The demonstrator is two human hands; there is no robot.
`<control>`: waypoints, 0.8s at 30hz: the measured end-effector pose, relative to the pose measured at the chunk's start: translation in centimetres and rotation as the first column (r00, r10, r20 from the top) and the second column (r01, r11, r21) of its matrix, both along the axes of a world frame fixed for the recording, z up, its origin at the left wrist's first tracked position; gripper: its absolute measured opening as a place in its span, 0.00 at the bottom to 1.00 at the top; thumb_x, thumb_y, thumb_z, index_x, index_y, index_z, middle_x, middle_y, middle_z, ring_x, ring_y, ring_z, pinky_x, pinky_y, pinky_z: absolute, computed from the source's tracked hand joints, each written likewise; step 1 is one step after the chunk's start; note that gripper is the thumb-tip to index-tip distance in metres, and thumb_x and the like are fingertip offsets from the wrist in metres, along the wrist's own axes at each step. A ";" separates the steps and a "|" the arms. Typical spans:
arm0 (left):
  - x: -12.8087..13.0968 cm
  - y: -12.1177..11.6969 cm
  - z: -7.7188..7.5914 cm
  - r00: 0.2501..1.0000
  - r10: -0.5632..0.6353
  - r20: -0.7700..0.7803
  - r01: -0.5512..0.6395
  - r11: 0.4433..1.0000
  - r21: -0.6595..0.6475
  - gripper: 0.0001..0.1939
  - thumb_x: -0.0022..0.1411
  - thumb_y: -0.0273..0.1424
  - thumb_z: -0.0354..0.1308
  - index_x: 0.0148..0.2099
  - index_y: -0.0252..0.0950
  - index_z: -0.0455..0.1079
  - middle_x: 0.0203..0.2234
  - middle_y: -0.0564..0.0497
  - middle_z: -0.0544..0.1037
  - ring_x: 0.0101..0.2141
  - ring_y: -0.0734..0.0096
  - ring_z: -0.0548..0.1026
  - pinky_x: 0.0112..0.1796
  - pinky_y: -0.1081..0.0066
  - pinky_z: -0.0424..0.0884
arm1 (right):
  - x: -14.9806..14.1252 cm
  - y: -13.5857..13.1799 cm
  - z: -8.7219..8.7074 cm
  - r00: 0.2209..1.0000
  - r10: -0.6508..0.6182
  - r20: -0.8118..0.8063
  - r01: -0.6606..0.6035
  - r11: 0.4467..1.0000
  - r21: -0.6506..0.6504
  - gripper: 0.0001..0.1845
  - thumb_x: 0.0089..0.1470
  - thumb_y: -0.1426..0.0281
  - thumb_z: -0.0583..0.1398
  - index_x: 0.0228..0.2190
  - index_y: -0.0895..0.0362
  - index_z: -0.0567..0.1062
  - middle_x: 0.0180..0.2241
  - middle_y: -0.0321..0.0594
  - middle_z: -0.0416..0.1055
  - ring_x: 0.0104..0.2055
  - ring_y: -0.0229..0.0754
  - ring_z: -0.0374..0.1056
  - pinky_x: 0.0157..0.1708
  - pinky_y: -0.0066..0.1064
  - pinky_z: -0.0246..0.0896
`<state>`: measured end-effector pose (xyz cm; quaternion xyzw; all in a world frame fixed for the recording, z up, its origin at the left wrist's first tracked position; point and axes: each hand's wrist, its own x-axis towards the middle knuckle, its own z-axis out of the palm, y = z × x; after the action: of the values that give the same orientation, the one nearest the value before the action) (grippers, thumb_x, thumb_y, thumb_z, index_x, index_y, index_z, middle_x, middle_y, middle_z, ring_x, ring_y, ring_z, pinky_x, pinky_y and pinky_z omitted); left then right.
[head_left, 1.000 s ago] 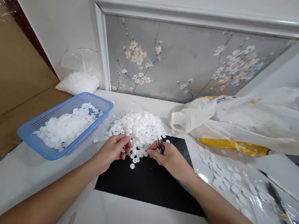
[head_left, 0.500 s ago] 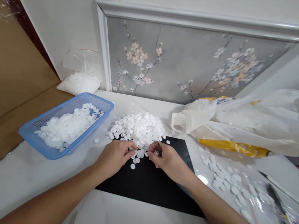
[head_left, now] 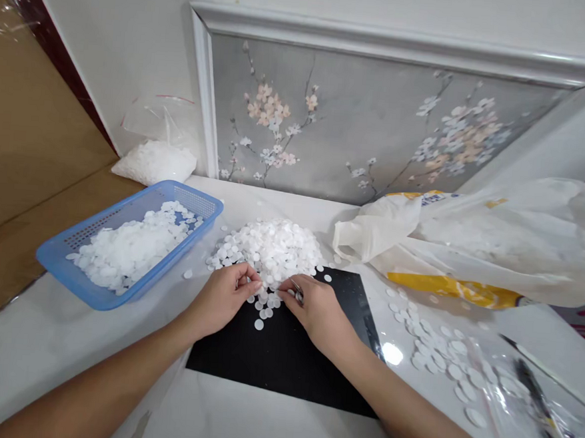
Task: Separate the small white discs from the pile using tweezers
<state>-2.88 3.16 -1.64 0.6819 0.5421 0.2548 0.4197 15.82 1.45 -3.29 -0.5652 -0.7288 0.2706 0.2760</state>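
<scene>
A heap of small white round discs (head_left: 285, 245) lies on the white table and spills onto a black mat (head_left: 282, 365). At the heap's near edge, my left hand (head_left: 224, 301) is closed, thumb and forefinger pinching what looks like a white disc. My right hand (head_left: 316, 311) is closed a short way to the right, its fingertips nearly meeting the left ones. A slim dark metal tool (head_left: 296, 286) shows between its fingers; most of it is hidden, so its kind is unclear. Several loose discs (head_left: 266, 312) lie on the mat below the hands.
A blue plastic basket (head_left: 86, 298) of white discs stands left, with a clear bag (head_left: 156, 163) of white pieces behind it. On the right are a white and yellow plastic bag (head_left: 450, 257), scattered discs (head_left: 428, 348) and a black-handled tool (head_left: 536, 389). A framed floral panel (head_left: 354, 123) is behind.
My left hand moved in to the heap's edge, its fingers coming together in a pinch. My right hand shifted slightly left, and the dark tool in it now shows less.
</scene>
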 end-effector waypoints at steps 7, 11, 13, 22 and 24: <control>0.2 -0.2 0.0 0.982 0.001 0.187 0.032 0.985 -0.170 0.10 0.57 0.38 0.54 0.31 0.36 0.66 0.21 0.54 0.73 0.25 0.72 0.68 0.29 0.73 0.61 | 0.1 0.2 0.0 0.998 0.010 -0.063 -0.014 0.998 -0.057 0.04 0.50 0.72 0.57 0.25 0.55 0.71 0.22 0.33 0.68 0.24 0.37 0.61 0.28 0.29 0.56; 0.2 -0.3 0.4 0.957 0.046 0.286 0.034 0.962 -0.270 0.12 0.58 0.39 0.53 0.30 0.35 0.62 0.24 0.51 0.76 0.18 0.80 0.59 0.22 0.75 0.54 | 0.6 0.0 0.2 0.973 0.008 -0.232 -0.049 0.984 -0.173 0.04 0.52 0.69 0.54 0.27 0.55 0.66 0.20 0.31 0.65 0.18 0.33 0.58 0.20 0.25 0.53; 0.3 -0.3 0.5 0.936 0.074 0.345 0.042 0.948 -0.317 0.14 0.59 0.41 0.53 0.29 0.35 0.60 0.27 0.50 0.76 0.17 0.82 0.56 0.21 0.76 0.52 | 1.1 0.0 0.4 0.911 -0.046 -0.411 -0.078 0.956 -0.281 0.05 0.52 0.69 0.54 0.27 0.54 0.61 0.22 0.32 0.68 0.18 0.32 0.56 0.18 0.24 0.51; 0.2 -0.1 0.5 0.974 0.021 0.224 0.014 0.988 -0.154 0.14 0.60 0.43 0.53 0.33 0.37 0.66 0.17 0.59 0.62 0.19 0.78 0.57 0.22 0.76 0.51 | 2.0 0.5 0.9 0.911 -0.064 -0.406 -0.069 0.949 -0.306 0.06 0.50 0.68 0.57 0.24 0.56 0.68 0.18 0.29 0.62 0.18 0.32 0.55 0.19 0.26 0.49; 0.2 -0.1 0.3 0.999 -0.031 0.013 0.031 0.999 0.028 0.12 0.60 0.40 0.53 0.35 0.39 0.72 0.16 0.59 0.61 0.19 0.75 0.59 0.23 0.74 0.52 | 1.6 0.3 0.8 0.958 -0.021 -0.287 -0.050 0.970 -0.240 0.07 0.51 0.67 0.59 0.24 0.56 0.70 0.19 0.31 0.65 0.20 0.34 0.59 0.22 0.27 0.53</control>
<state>-2.68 3.05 -1.32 0.6942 0.5250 0.2605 0.4178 17.42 1.77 -2.46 -0.5442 -0.6462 0.4396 0.3052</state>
